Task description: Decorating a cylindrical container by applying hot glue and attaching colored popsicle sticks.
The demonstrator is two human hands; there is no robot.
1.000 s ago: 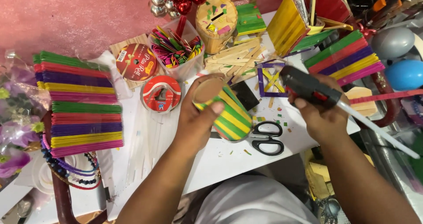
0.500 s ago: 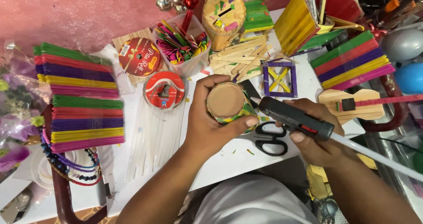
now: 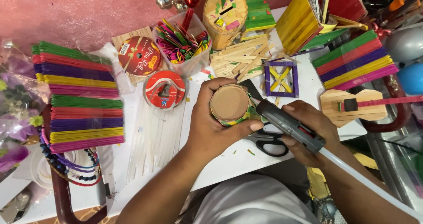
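My left hand (image 3: 211, 131) grips a small round cup clad in green and yellow craft sticks, tipped so its brown cardboard bottom (image 3: 230, 103) faces up. My right hand (image 3: 310, 127) holds a dark grey glue gun (image 3: 288, 125), whose nozzle touches the cup's right rim. A white glue stick (image 3: 365, 182) sticks out of the gun's back toward the lower right. Black scissors (image 3: 271, 142) lie on the white table (image 3: 229, 162) under both hands.
Stacks of coloured craft sticks (image 3: 81, 96) lie at left, more (image 3: 354, 61) at right. Two red tape rolls (image 3: 164, 89), a clear tub of coloured sticks (image 3: 180, 43), plain sticks (image 3: 240, 58), a purple stick frame (image 3: 281, 78) and a wooden guitar shape (image 3: 352, 106) surround the hands. Beads (image 3: 66, 166) hang lower left.
My left hand turned the cup from lying sideways to bottom up. My right hand brought the glue gun left and down from the table's right side to the cup's rim.
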